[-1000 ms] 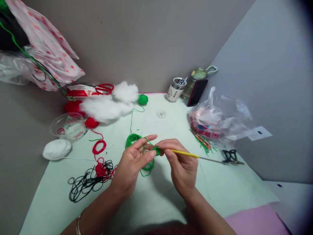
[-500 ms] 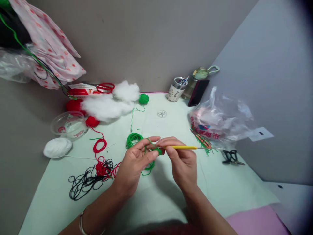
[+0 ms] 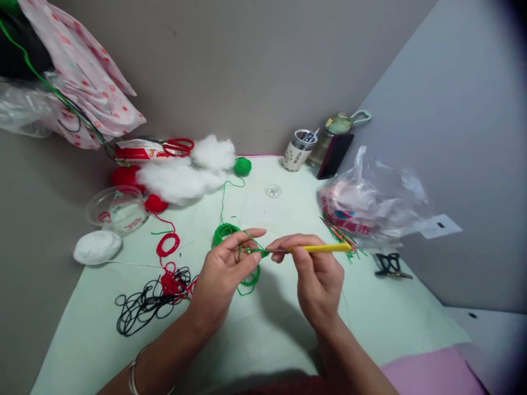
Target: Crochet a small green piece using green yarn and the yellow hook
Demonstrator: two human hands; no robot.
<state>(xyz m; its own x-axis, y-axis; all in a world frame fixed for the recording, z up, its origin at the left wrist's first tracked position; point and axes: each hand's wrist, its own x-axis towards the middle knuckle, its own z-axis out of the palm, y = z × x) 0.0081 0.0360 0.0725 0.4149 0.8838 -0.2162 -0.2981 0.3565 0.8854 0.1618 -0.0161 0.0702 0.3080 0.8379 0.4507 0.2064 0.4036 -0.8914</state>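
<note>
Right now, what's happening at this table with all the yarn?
A person is crocheting. The right hand holds a yellow-handled crochet hook, its tip in a small green piece pinched by the left hand. Green yarn loops under the left hand. Black cord and red yarn lie on the table.

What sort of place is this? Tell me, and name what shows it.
Probably a small home craft corner set up for crochet. The right hand holds a yellow hook, green yarn and white stuffing lie on the table, and red scissors sit by the wall.
</note>
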